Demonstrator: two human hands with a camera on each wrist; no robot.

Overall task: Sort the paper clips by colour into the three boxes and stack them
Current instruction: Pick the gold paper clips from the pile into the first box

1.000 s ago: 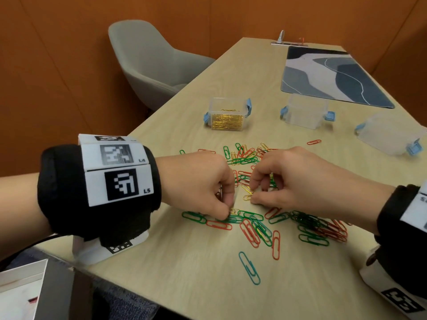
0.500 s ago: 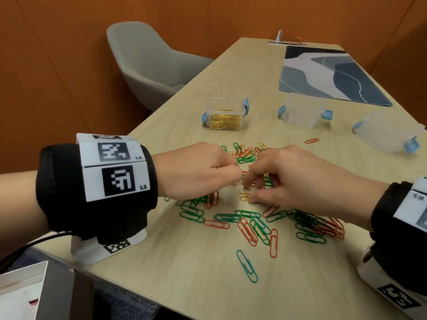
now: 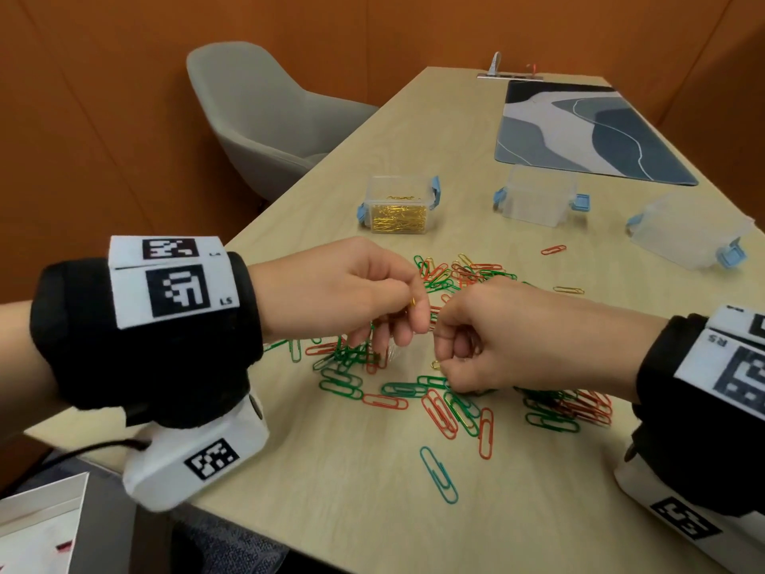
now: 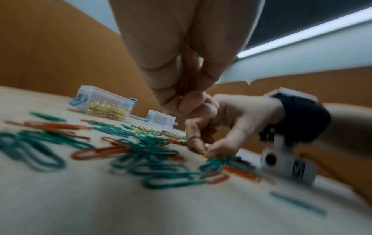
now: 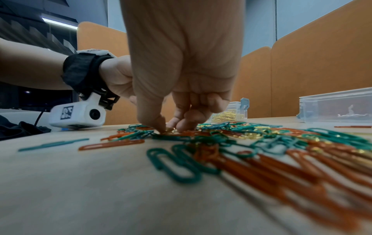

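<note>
- A lone teal clip (image 3: 439, 474) lies nearest on the worktop (image 3: 331, 511).
- Beyond it, the green and red paper clips (image 3: 447, 408) lie scattered.
- The left hand (image 3: 352, 292) hovers over them, its grip pinched on a gold clip (image 3: 412, 302).
- The right hand (image 3: 509, 341), low at the pile, pinches another gold clip (image 3: 435, 365).
- Farther: a box of gold clips (image 3: 397, 211) at left, and two clear boxes (image 3: 538, 196) to its right.

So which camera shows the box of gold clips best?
Head view: the box of gold clips shows whole and sharp. The left wrist view shows it small and blurred, and in the right wrist view the right hand partly hides it.
</note>
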